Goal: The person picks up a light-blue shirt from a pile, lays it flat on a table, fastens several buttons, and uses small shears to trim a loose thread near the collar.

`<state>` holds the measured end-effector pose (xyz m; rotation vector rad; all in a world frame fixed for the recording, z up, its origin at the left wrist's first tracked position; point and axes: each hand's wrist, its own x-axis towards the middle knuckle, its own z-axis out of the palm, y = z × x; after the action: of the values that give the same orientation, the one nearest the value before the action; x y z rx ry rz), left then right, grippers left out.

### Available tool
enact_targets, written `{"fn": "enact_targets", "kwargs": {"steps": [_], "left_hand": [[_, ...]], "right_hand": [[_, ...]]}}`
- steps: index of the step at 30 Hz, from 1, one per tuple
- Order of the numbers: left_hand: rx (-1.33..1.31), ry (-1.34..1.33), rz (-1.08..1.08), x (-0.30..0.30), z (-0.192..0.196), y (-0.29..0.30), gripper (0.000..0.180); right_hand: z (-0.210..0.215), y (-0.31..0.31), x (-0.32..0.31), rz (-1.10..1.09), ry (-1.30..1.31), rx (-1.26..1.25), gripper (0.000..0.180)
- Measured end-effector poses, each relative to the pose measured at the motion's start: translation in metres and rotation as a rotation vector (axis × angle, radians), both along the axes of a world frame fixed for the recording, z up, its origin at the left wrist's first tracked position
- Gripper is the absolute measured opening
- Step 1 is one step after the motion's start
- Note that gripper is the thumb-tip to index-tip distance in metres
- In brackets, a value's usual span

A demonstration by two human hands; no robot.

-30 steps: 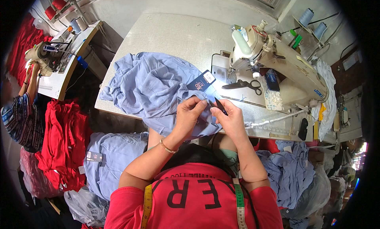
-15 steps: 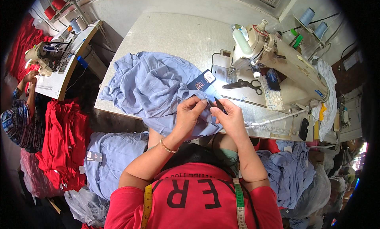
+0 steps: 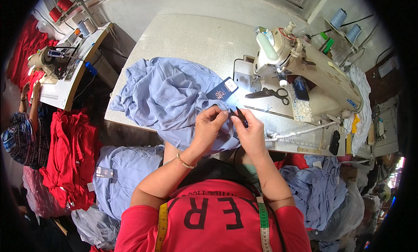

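A light blue garment [image 3: 167,93] lies bunched over the table's front edge. My left hand [image 3: 210,128] is closed, pinching a fold at its right end between thumb and fingertips. My right hand [image 3: 251,134] grips small dark thread snips [image 3: 239,114], with the blades pointing up beside the left fingertips. Whether the blades touch cloth or thread, I cannot tell. A dark blue hang tag [image 3: 221,91] rests on the garment just above my hands. Black scissors [image 3: 269,94] lie on the table to the right, under the sewing machine [image 3: 320,73].
A dark phone-like object [image 3: 300,88] lies beside the scissors. A white cord [image 3: 300,131] crosses the table's front right. Blue garments [image 3: 126,175] and red garments [image 3: 72,156] are piled at left, more blue ones [image 3: 313,191] at right. A co-worker [image 3: 24,134] sits at another machine.
My right hand has shifted slightly toward me and turned, its forearm swinging a little left. My left hand keeps its pinch on the garment. At far left, the co-worker's head and arms have moved.
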<state>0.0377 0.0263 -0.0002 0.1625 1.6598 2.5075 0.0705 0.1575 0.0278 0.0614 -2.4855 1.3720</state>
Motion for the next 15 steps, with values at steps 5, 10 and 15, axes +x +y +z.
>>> {"fn": "enact_targets", "kwargs": {"steps": [5, 10, 15], "left_hand": [[-0.024, -0.026, -0.038, -0.004, -0.009, -0.004, 0.018], [0.02, -0.08, -0.08, -0.005, -0.006, -0.005, 0.016], [0.125, -0.193, -0.164, -0.006, 0.002, -0.012, 0.02]], "right_hand": [[0.001, 0.005, -0.007, 0.065, 0.208, 0.286, 0.019], [-0.003, 0.007, -0.011, 0.087, 0.247, 0.442, 0.018], [-0.001, 0.012, -0.019, 0.126, 0.167, -0.01, 0.024]]}}
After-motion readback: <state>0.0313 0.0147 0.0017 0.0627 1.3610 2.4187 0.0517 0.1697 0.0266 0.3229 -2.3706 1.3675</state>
